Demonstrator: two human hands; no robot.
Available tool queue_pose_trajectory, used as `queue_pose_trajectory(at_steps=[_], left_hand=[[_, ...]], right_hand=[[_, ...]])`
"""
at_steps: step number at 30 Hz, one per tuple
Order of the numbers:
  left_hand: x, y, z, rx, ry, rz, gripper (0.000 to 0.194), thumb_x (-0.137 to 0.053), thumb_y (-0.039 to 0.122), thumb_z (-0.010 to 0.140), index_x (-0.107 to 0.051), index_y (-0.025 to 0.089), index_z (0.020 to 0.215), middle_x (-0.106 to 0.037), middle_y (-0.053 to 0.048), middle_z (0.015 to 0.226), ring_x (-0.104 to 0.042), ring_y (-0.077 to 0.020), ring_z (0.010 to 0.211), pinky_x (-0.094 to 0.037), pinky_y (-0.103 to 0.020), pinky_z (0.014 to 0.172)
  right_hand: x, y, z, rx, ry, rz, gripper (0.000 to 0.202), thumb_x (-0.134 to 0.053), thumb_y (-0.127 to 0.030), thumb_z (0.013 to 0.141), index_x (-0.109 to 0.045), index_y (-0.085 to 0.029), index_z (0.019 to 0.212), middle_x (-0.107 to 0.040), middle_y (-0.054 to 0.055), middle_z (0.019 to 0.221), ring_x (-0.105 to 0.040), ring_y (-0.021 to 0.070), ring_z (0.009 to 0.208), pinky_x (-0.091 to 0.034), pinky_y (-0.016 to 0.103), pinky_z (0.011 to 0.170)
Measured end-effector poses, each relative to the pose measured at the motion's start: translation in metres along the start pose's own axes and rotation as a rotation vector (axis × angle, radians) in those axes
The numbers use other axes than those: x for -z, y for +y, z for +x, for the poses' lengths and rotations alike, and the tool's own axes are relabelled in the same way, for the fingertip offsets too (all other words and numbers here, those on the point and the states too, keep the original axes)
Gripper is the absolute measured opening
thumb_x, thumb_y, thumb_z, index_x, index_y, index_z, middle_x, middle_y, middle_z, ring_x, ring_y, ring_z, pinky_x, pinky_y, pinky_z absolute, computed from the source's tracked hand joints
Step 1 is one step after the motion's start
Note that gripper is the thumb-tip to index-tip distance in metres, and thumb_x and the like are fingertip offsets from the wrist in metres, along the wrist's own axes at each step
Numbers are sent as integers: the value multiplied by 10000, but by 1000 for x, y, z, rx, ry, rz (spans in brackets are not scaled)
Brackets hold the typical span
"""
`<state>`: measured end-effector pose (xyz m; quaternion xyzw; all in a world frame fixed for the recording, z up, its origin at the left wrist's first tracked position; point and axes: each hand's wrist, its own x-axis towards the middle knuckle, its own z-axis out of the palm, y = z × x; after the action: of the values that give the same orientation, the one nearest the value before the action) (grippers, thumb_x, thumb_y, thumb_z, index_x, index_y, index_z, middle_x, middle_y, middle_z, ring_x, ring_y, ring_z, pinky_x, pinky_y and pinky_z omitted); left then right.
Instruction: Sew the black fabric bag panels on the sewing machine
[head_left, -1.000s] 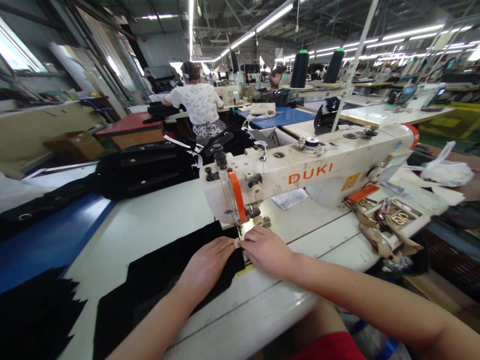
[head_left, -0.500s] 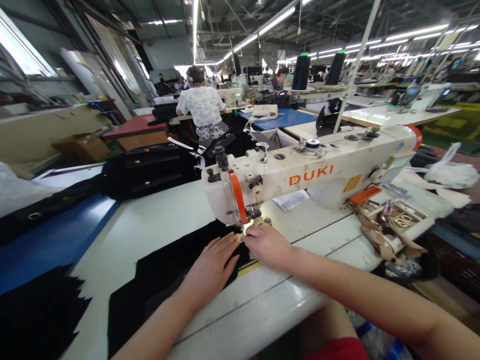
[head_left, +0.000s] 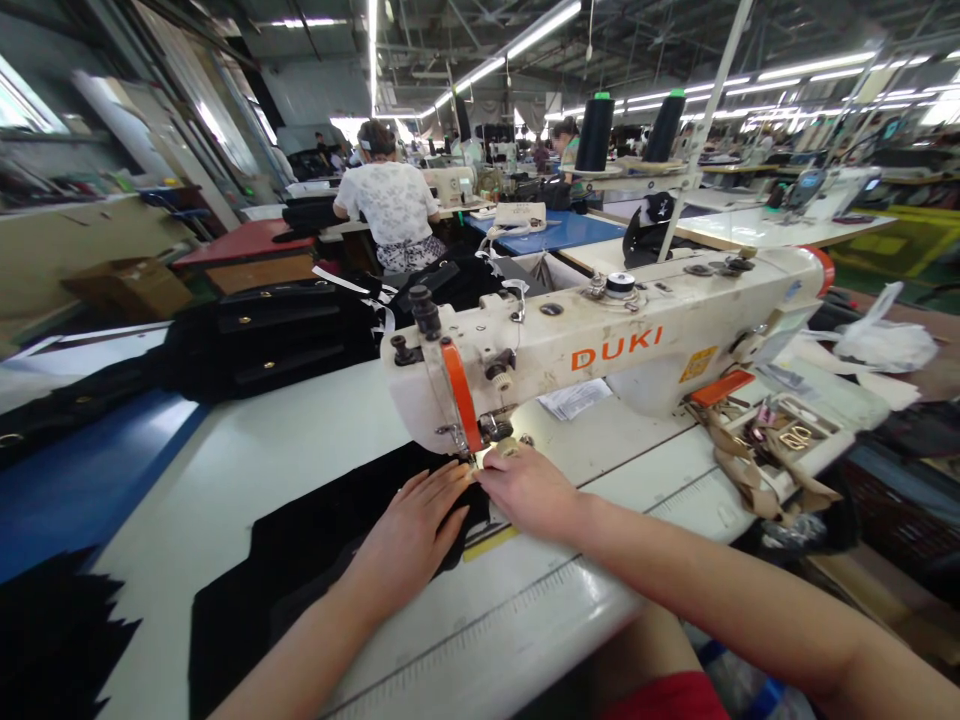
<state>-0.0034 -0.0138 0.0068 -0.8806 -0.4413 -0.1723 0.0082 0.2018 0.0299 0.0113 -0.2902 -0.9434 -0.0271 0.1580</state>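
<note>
A piece of black fabric (head_left: pixel 322 520) lies flat on the white sewing table, its far end under the presser foot of a white sewing machine (head_left: pixel 540 350) marked DUKI. On this fabric rests my left hand (head_left: pixel 416 530), palm down with fingers stretched toward the needle. My right hand (head_left: pixel 529 490) is just right of the needle, its fingers bent and pressed together at the fabric's edge; the fingertips are partly hidden. Both hands' fingertips nearly meet in front of the lit needle area. An orange guard (head_left: pixel 460 397) covers the machine's front.
Black sewn pieces (head_left: pixel 277 330) lie behind the table on the left, and more black fabric (head_left: pixel 60 630) at lower left. A tray (head_left: pixel 814 440) with metal buckles and beige straps stands at right. Dark thread cones (head_left: pixel 595 135) rise behind. A co-worker (head_left: pixel 386 200) sits ahead, facing away.
The view has shifted slightly, so the scene sits a little farther left. Both hands keep their places by the needle, with hardly any change in the fabric.
</note>
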Motion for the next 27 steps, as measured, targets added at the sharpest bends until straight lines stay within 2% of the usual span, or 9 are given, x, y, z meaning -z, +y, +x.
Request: queue_pose_trajectory(at_steps=[14, 21, 27], left_hand=[[2, 0, 2, 24, -64, 21, 382, -400, 297, 958, -556, 172, 1284, -601, -103, 1324, -550, -224, 1232, -443, -446, 1043], [-2, -8, 9, 70, -44, 35, 375, -409, 313, 952, -583, 174, 1254, -631, -114, 1280, -574, -243, 1201, -439, -470, 1041], [-2, -12, 14, 81, -54, 68, 382, -400, 322, 954, -598, 135, 1221, -647, -131, 1252, -592, -254, 1179, -451, -469, 1029]], right_hand=[[-8, -3, -5, -3, 37, 20, 117, -548, -164, 912, -652, -131, 870, -619, 62, 850, -529, 205, 838, -429, 317, 810], [-10, -1, -2, -25, 39, 4, 123, -542, -156, 909, -643, -136, 843, -617, 71, 836, -533, 218, 858, -423, 334, 801], [-8, -2, -6, -16, 103, 6, 170, -530, -148, 909, -646, -140, 785, -614, 58, 785, -517, 195, 779, -418, 312, 754]])
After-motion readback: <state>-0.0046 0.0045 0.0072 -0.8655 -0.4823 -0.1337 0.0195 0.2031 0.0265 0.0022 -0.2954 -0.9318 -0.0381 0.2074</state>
